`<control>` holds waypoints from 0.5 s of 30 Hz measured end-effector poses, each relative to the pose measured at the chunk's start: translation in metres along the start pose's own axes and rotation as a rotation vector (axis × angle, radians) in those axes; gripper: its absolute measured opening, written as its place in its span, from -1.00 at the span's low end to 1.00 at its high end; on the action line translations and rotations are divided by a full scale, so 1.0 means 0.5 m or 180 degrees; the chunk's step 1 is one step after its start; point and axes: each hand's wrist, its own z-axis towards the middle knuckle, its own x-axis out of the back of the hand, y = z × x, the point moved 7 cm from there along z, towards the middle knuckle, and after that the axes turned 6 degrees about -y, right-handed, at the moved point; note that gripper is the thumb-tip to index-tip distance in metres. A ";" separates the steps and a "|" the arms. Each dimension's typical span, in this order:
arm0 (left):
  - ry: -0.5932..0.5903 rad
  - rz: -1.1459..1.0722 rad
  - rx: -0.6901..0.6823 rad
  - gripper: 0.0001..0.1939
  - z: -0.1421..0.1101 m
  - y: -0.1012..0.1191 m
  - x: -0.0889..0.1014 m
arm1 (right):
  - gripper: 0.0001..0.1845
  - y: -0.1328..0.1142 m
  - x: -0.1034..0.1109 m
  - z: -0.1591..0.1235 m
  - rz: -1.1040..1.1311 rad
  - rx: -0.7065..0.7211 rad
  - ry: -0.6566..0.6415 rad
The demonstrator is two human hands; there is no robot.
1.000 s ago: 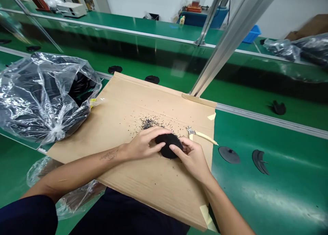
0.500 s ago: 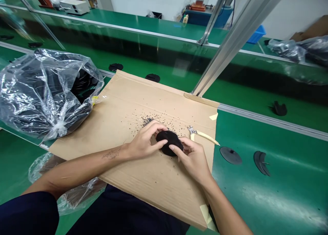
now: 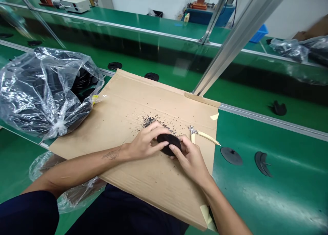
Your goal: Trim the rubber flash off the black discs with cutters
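Observation:
Both my hands grip one black round disc [image 3: 167, 141] just above a brown cardboard sheet [image 3: 133, 101]. My left hand [image 3: 145, 142] pinches its left rim with thumb and fingers curled over the top. My right hand [image 3: 191, 159] holds its right side, fingers closed round the edge. Black crumbs [image 3: 151, 120] lie scattered on the cardboard just beyond the disc. A small cutter with cream handles [image 3: 202, 134] lies on the cardboard to the right of my hands.
A clear plastic bag of black discs [image 3: 43, 91] sits at the left on the green bench. Two black parts [image 3: 231, 155] [image 3: 262, 158] lie to the right. More black discs [image 3: 151, 76] rest on the conveyor behind. A slanted metal post [image 3: 230, 40] rises behind the cardboard.
The disc has tilted and shows less of its face between my fingers; both hands have shifted slightly round its rim. Nothing else has moved.

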 end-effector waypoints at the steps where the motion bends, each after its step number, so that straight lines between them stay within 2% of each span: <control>1: 0.0012 -0.0030 -0.0042 -0.80 -0.001 0.001 0.001 | -0.74 -0.004 0.001 0.000 -0.0161 0.0068 0.0016; 6: 0.0023 -0.0366 -0.0016 -0.64 -0.001 -0.005 0.009 | -0.86 -0.037 0.003 -0.007 -0.0918 0.0631 0.0098; 10: -0.0087 -0.0471 -0.0217 -0.73 0.002 0.003 0.010 | -0.90 -0.054 0.000 -0.013 -0.1138 0.1115 0.0130; 15: -0.0087 -0.0385 -0.0428 -0.79 0.002 0.013 0.008 | -0.77 -0.056 0.000 -0.016 -0.1481 0.1317 0.0230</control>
